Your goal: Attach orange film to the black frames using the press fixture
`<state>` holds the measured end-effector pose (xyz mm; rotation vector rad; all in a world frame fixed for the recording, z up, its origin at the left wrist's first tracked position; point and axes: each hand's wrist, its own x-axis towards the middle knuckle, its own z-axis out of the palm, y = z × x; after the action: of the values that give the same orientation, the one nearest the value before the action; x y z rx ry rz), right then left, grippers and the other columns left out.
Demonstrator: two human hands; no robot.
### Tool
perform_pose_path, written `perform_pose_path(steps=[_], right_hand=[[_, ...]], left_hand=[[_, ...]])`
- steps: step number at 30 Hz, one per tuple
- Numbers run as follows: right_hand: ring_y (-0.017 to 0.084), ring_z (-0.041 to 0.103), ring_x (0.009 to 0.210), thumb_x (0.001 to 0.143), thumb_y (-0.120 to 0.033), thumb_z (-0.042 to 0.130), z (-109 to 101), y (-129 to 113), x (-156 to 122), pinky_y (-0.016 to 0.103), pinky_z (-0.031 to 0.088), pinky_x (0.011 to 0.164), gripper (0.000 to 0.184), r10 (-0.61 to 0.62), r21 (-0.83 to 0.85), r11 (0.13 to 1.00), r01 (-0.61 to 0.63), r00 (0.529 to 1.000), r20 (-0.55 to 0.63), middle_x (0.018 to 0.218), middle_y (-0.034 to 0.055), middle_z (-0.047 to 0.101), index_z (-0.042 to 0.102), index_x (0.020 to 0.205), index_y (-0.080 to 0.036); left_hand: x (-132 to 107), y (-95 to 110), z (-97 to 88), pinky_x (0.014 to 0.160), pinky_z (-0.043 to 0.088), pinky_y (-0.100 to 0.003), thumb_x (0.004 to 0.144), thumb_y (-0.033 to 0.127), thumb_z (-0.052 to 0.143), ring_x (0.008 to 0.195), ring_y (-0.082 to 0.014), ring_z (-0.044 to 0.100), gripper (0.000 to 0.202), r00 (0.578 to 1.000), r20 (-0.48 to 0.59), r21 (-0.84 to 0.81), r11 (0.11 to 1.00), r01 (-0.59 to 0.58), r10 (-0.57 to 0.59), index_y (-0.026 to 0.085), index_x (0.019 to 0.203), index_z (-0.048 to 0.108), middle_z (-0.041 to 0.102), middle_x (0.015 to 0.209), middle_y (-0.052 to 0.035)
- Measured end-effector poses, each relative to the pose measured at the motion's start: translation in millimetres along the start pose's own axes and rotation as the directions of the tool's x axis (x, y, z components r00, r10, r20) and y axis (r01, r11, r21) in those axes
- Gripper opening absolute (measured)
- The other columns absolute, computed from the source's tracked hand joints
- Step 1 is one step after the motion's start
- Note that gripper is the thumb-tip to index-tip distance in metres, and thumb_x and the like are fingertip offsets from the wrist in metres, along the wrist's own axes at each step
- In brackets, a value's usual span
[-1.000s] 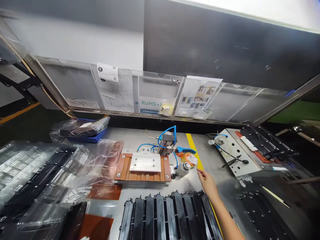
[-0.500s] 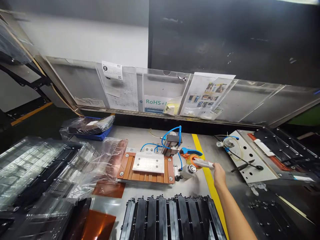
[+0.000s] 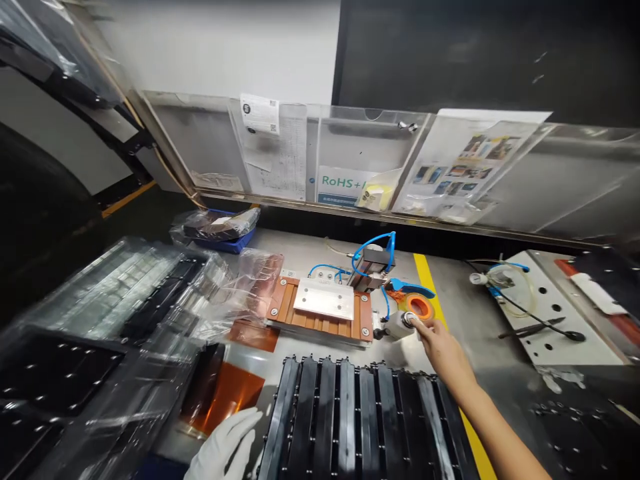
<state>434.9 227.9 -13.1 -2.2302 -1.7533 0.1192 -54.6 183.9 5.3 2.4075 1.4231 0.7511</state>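
My bare right hand (image 3: pixel 443 350) reaches forward over the black ribbed tray (image 3: pixel 350 420). Its fingertips are drawn together at the metal cap of a small white bottle (image 3: pixel 400 325); whatever they pinch is too small to make out. Just behind the bottle lies an orange tape roll in a blue dispenser (image 3: pixel 415 299). Left of the bottle stands a copper-coloured fixture with a silver plate (image 3: pixel 323 303) and blue air hoses. My left hand (image 3: pixel 225 448), in a white glove, lies with its fingers spread at the tray's left edge, beside an amber film sheet (image 3: pixel 227 393).
Stacks of clear plastic trays with black parts (image 3: pixel 100 320) fill the left side. A blue bin with a bagged part (image 3: pixel 223 230) sits at the back left. On the right lies a white perforated plate (image 3: pixel 555 313) with tweezers and tubing. A yellow stripe (image 3: pixel 425 273) crosses the bench; document holders hang behind it.
The view swung left and down. My right hand moved left from the tape roll to the bottle's cap; the white piece it held no longer shows. My gloved left hand came into view.
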Motion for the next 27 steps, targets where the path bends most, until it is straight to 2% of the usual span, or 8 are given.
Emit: perform_pose_path(steps=[3, 6, 10, 13, 15, 17, 23, 27], right_hand=[[0.022, 0.057, 0.065, 0.084, -0.018, 0.037, -1, 1, 0, 0.036, 0.044, 0.06, 0.044, -0.043, -0.049, 0.998, 0.042, 0.999, -0.005, 0.094, 0.0117, 0.06, 0.069, 0.115, -0.02], [0.026, 0.061, 0.07, 0.089, -0.024, 0.033, -5, -14, -6, 0.039, 0.047, 0.06, 0.047, -0.086, -0.067, 0.994, 0.083, 0.996, -0.035, 0.096, 0.0162, 0.06, 0.064, 0.121, -0.014], [0.02, 0.067, 0.076, 0.093, -0.025, 0.036, 5, -79, -35, 0.028, 0.051, 0.062, 0.043, -0.277, -0.01, 0.96, 0.279, 0.959, 0.06, 0.093, 0.0069, 0.068, 0.055, 0.132, -0.027], [0.015, 0.068, 0.066, 0.09, -0.015, 0.042, 27, -141, -57, 0.023, 0.049, 0.057, 0.047, -0.477, 0.042, 0.877, 0.479, 0.855, 0.206, 0.089, -0.0004, 0.07, 0.056, 0.129, -0.039], [0.014, 0.067, 0.061, 0.088, -0.013, 0.046, 41, -173, -63, 0.022, 0.047, 0.054, 0.048, -0.543, 0.047, 0.832, 0.552, 0.795, 0.271, 0.087, 0.0002, 0.07, 0.056, 0.129, -0.036], [0.015, 0.066, 0.058, 0.088, -0.011, 0.048, 51, -192, -64, 0.023, 0.045, 0.051, 0.046, -0.562, 0.024, 0.81, 0.586, 0.765, 0.314, 0.086, 0.0026, 0.069, 0.057, 0.129, -0.031], [0.015, 0.064, 0.054, 0.084, -0.004, 0.049, 52, -199, -66, 0.024, 0.037, 0.047, 0.054, -0.586, -0.021, 0.756, 0.654, 0.692, 0.421, 0.084, 0.003, 0.069, 0.056, 0.13, -0.031], [0.016, 0.065, 0.056, 0.083, -0.002, 0.048, 50, -197, -54, 0.024, 0.037, 0.048, 0.057, -0.535, -0.075, 0.776, 0.626, 0.716, 0.449, 0.087, 0.0048, 0.069, 0.055, 0.132, -0.03]], left_hand=[[-2, 7, -2.3, 0.089, 0.055, -0.021, 0.092, 0.032, 0.052, 0.095, -0.0139, 0.071, 0.024, 0.999, -0.023, -0.002, 1.0, 0.024, -0.024, 0.03, 0.113, 0.063, 0.074, 0.105, 0.0009], [-6, 8, -3.5, 0.089, 0.056, -0.022, 0.092, 0.03, 0.052, 0.096, -0.014, 0.071, 0.024, 0.998, -0.02, -0.006, 0.998, 0.055, -0.056, 0.029, 0.113, 0.063, 0.074, 0.106, -0.0002], [-8, 11, -3.3, 0.087, 0.057, -0.022, 0.093, 0.029, 0.05, 0.094, -0.0142, 0.071, 0.023, 0.996, -0.032, -0.018, 0.996, 0.082, -0.082, 0.028, 0.111, 0.064, 0.074, 0.104, -0.0009], [-8, 16, -1.5, 0.086, 0.058, -0.023, 0.094, 0.029, 0.049, 0.092, -0.0142, 0.072, 0.023, 0.996, -0.019, -0.023, 0.996, 0.082, -0.083, 0.028, 0.11, 0.065, 0.074, 0.103, -0.0009], [-8, 18, -0.8, 0.085, 0.059, -0.023, 0.095, 0.029, 0.048, 0.094, -0.0143, 0.071, 0.023, 0.998, 0.003, -0.029, 0.997, 0.066, -0.066, 0.028, 0.111, 0.065, 0.074, 0.104, -0.0013], [-10, 19, -0.9, 0.086, 0.059, -0.023, 0.095, 0.028, 0.048, 0.095, -0.0144, 0.071, 0.024, 0.998, 0.016, -0.039, 0.998, 0.057, -0.057, 0.027, 0.112, 0.064, 0.073, 0.104, -0.0019], [-17, 11, -4.3, 0.084, 0.059, -0.022, 0.095, 0.029, 0.047, 0.092, -0.0148, 0.072, 0.023, 0.997, -0.008, -0.012, 0.996, 0.083, -0.083, 0.027, 0.11, 0.064, 0.074, 0.102, -0.0021], [-19, 9, -6.2, 0.084, 0.059, -0.022, 0.095, 0.028, 0.047, 0.092, -0.0144, 0.072, 0.022, 0.996, -0.008, -0.009, 0.996, 0.084, -0.084, 0.027, 0.109, 0.064, 0.074, 0.102, -0.002]])
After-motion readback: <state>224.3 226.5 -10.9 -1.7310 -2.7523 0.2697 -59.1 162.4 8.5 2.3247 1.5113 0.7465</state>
